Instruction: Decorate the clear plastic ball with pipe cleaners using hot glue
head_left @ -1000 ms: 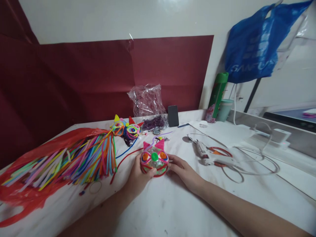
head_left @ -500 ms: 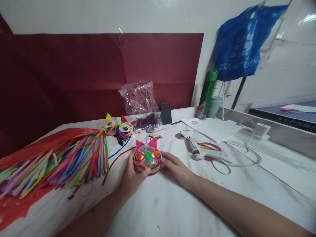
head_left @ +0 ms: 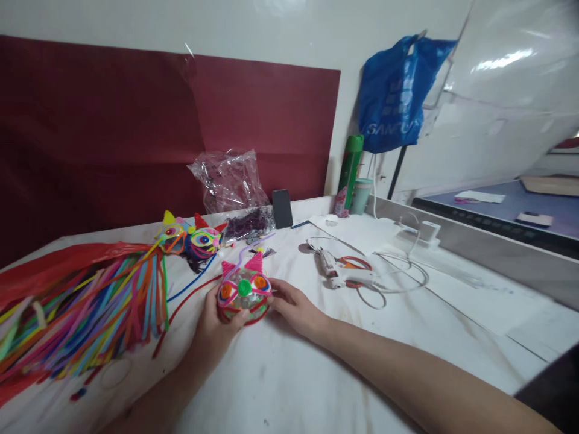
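A cat-face craft (head_left: 245, 301) with a clear body, pink fuzzy ears, orange button eyes and a green button nose stands on the white table. Red pipe cleaner runs around its lower part. My left hand (head_left: 221, 322) is closed on its left side, thumb across the lower front. At its right edge, the fingertips of my right hand (head_left: 294, 307) pinch the side; part of those fingers is hidden behind it. A lilac pipe cleaner (head_left: 248, 246) lies just behind the ears, and a red pipe cleaner (head_left: 181, 301) lies left of the craft.
Many coloured pipe cleaners (head_left: 104, 307) lie on red plastic at left, near two finished-looking cat faces (head_left: 203, 240). On the right are a white glue gun (head_left: 346, 274), orange-handled scissors (head_left: 357, 263) and a looped cable. A phone (head_left: 282, 208) leans at the back beside clear plastic bags (head_left: 230, 181).
The view has turned to the right, so everything sits further left in the picture. Both hands keep nearly the same hold on the cat-face craft.
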Demonstrator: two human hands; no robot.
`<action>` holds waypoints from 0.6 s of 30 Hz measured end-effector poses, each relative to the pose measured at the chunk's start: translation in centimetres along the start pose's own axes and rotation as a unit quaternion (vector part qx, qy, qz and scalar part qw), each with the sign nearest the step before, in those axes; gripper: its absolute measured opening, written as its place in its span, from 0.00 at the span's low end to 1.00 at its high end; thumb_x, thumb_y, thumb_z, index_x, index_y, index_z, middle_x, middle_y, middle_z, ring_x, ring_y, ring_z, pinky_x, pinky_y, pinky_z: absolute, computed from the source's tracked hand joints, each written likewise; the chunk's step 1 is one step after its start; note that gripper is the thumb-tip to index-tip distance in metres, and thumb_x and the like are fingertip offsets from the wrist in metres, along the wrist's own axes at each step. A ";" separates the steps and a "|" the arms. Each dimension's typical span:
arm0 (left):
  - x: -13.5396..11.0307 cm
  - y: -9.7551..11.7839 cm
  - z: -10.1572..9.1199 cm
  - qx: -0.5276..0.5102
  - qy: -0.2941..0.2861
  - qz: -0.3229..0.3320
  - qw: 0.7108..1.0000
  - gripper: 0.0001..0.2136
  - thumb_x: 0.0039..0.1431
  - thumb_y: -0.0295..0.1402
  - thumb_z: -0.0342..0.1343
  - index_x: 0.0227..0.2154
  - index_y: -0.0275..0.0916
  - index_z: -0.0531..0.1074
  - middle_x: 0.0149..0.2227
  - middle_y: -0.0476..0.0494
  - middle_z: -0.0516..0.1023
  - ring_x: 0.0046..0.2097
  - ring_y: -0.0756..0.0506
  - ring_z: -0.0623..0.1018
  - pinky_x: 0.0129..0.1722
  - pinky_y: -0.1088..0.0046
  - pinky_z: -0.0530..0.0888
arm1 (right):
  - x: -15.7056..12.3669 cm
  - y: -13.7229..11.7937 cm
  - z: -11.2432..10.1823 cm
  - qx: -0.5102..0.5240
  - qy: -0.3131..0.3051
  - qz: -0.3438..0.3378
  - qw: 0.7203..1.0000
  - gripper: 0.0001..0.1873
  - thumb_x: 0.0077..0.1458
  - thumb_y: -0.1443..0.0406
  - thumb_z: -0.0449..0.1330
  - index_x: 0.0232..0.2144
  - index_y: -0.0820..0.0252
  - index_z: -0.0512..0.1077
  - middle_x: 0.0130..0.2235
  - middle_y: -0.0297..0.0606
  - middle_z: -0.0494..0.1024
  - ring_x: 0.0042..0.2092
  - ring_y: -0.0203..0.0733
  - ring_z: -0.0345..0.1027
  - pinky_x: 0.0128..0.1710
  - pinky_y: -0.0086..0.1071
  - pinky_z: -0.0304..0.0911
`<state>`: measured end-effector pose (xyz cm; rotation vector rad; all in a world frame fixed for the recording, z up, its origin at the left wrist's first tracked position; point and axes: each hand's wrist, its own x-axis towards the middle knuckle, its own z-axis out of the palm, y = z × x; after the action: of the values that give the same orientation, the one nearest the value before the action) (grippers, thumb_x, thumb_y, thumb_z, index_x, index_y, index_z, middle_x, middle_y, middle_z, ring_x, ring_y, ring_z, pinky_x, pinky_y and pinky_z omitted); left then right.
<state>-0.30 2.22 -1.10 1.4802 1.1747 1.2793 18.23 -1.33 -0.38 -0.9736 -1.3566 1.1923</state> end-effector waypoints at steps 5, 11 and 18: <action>-0.5 0.4 0.2 0.034 -0.003 0.024 0.999 0.33 0.41 0.35 0.62 0.53 0.38 0.61 0.51 0.36 0.72 0.52 0.38 0.74 0.52 0.57 0.70 | 0.1 -0.1 -0.4 -0.100 0.085 -0.025 0.991 0.20 0.56 0.56 0.56 0.46 0.62 0.72 0.45 0.45 0.78 0.44 0.47 0.71 0.46 0.42 0.66; -1.4 0.3 0.2 0.098 -0.023 0.098 0.990 0.36 0.38 0.31 0.63 0.55 0.38 0.60 0.54 0.33 0.70 0.54 0.36 0.73 0.53 0.56 0.70 | -0.4 -1.8 -2.0 -0.243 0.212 -0.225 0.919 0.11 0.60 0.61 0.53 0.42 0.56 0.70 0.44 0.44 0.75 0.47 0.47 0.68 0.49 0.44 0.64; -1.7 0.4 0.1 0.178 -0.029 0.213 0.960 0.35 0.39 0.30 0.61 0.55 0.38 0.58 0.53 0.33 0.70 0.54 0.35 0.73 0.53 0.55 0.71 | -1.0 -4.5 -2.9 -0.437 0.120 -0.402 0.796 0.13 0.62 0.68 0.52 0.48 0.58 0.68 0.56 0.51 0.68 0.59 0.50 0.59 0.55 0.49 0.58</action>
<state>-0.20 0.42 -1.06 2.1094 1.1245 1.3345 21.45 -2.73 3.81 -0.9221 -1.8559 -0.2618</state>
